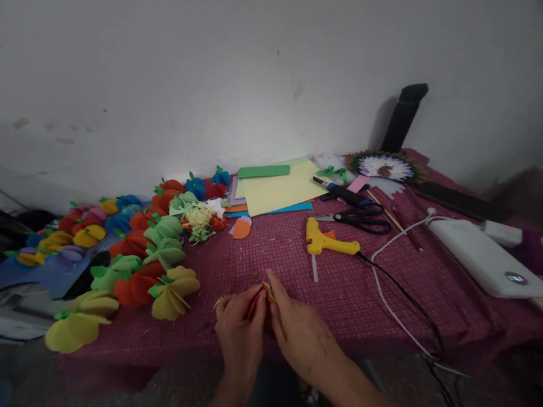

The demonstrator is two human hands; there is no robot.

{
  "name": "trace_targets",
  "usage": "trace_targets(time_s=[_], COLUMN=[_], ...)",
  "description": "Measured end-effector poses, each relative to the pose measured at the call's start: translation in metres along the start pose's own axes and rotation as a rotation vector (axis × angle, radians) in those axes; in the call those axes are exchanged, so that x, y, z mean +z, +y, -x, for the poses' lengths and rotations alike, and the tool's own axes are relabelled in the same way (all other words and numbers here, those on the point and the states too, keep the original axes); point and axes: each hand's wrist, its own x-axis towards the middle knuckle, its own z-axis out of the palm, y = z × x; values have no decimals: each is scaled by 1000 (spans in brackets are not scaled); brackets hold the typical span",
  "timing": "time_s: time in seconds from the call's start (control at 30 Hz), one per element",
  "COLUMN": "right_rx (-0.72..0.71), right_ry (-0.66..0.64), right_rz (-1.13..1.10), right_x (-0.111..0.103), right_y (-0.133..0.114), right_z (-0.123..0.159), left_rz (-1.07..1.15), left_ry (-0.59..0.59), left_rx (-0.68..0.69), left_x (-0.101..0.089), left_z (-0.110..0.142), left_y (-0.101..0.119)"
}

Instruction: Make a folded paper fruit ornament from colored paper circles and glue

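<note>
At the front edge of the cloth-covered table, my left hand and my right hand meet around a small folded paper piece. Red and yellow show on it, but my fingers cover most of its shape. Both hands are closed on it, the left pinching with thumb and fingertips, the right pressing from the other side. A yellow glue gun lies beyond my right hand, its clear glue stick beside the nozzle. To the left of my hands sits a yellow paper pumpkin with a green leaf.
Several colourful paper pumpkins crowd the left side. Paper sheets lie at the back with black scissors and a cutter nearby. A white power bank and trailing cables occupy the right of the red checked cloth.
</note>
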Motion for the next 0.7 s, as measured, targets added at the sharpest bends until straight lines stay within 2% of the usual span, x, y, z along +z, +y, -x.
trace_targets(time_s=[0.13,0.27,0.4,0.5,0.7], right_rx=[-9,-1,2,-1,5], right_ry=[-33,-7,29,28,45], right_rz=[3,-17,-30,-43,-64], right_x=[0,2,3,2,-3], right_y=[-1,-2,1,2,-3], right_z=[0,0,1,0,0], left_rz=[-6,1,64,143,419], left_ry=[-12,20,-33,-63,-113], left_rx=[13,-77,-121,-160,-346], left_x=[-2,0,1,0,-1], left_z=[-2,-2,-2,-3,-7], left_y=[3,4,1,1,7])
